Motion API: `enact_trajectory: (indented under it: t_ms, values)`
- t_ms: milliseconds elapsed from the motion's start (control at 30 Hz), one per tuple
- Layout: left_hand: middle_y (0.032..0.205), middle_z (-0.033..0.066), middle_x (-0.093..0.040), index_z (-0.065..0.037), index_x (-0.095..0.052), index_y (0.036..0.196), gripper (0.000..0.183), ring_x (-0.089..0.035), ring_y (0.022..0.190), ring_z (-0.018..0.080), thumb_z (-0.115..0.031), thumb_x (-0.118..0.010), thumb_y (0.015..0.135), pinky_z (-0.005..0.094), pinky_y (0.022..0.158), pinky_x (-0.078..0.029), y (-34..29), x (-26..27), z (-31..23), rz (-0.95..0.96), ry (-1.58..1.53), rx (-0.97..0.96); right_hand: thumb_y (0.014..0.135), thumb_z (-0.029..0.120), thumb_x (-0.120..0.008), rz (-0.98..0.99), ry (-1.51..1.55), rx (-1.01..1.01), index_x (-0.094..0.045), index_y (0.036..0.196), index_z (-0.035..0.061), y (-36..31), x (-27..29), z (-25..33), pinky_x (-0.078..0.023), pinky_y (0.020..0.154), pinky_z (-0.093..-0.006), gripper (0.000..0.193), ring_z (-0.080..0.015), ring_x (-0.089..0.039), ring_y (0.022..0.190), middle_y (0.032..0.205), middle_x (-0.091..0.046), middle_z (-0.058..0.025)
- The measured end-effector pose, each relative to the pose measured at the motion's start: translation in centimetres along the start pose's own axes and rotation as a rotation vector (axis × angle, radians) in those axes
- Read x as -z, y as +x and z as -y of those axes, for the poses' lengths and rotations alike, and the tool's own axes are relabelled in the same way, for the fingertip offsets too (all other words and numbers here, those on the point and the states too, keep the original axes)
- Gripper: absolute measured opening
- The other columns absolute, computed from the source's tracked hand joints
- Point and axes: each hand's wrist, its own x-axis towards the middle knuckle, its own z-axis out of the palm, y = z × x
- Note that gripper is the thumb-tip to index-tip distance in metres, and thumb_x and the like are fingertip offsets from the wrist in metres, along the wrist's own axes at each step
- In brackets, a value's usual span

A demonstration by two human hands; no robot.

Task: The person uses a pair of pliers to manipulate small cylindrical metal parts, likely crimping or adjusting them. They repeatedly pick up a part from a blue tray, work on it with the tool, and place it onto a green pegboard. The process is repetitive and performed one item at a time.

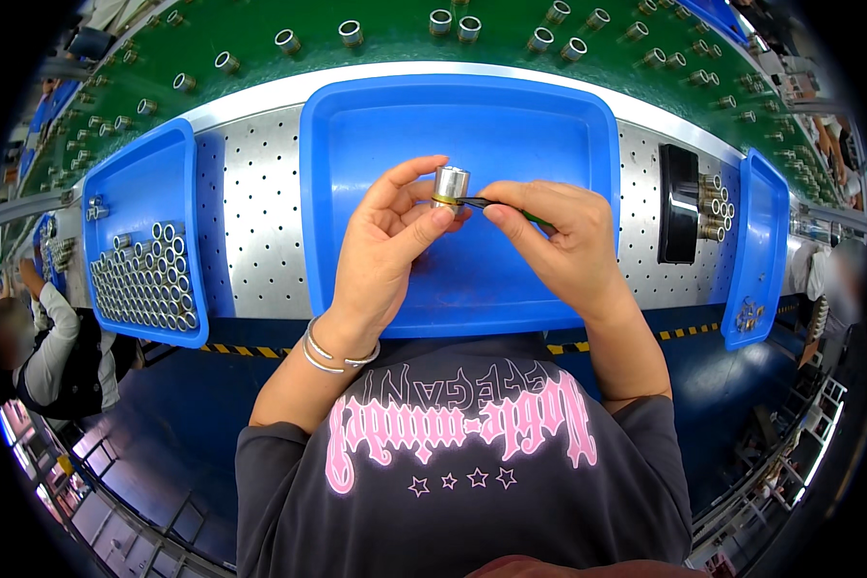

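Observation:
My left hand point(383, 236) grips a short, shiny metal sleeve point(451, 181) between thumb and fingers, with its open end up. A yellowish band point(443, 200) runs round the sleeve's lower part. In my right hand point(561, 236) is a slim black pointed tool with a green handle point(538, 223); whether it is a pair of tweezers or a pick I cannot tell. Its tip meets the sleeve at the yellowish band. Both hands are over a large blue tray point(356, 96), whose floor shows beneath them.
At left, a blue tray point(202, 279) holds rows of similar sleeves. To the right lie a black phone-like device point(679, 204), several upright sleeves point(721, 207) and a narrow blue tray point(759, 260) with small parts. Beyond the perforated metal table point(260, 193), sleeves stand on a green surface point(395, 48). Other people are at both sides.

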Motion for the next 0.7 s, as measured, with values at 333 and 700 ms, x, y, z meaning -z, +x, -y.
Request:
enact_trajectory:
  t_ms: [333,700]
  values:
    - [0.105,0.0114,-0.059,-0.001,-0.046,0.123,0.042,-0.059,0.095,0.0183,-0.006,-0.061,0.084,0.0284,0.085,-0.046,0.0,-0.1,-0.4,-0.015,-0.145,0.069,0.076,0.014,-0.069,0.047,0.277,-0.230,-0.065,0.088,0.0047,-0.1,-0.2,0.2,-0.046,0.056,-0.0260,0.016,-0.0189,-0.062,0.064,0.077,-0.065,-0.0078]
    - [0.105,0.0100,-0.058,-0.002,-0.045,0.124,0.041,-0.059,0.095,0.0180,-0.008,-0.059,0.086,0.0283,0.086,-0.047,0.0,0.0,-0.1,0.001,-0.124,0.082,0.068,-0.003,-0.063,-0.013,0.217,-0.022,-0.059,0.087,0.0018,0.2,-1.1,-0.1,-0.048,0.066,-0.0291,0.020,-0.0248,-0.062,0.079,0.089,-0.061,-0.0106]
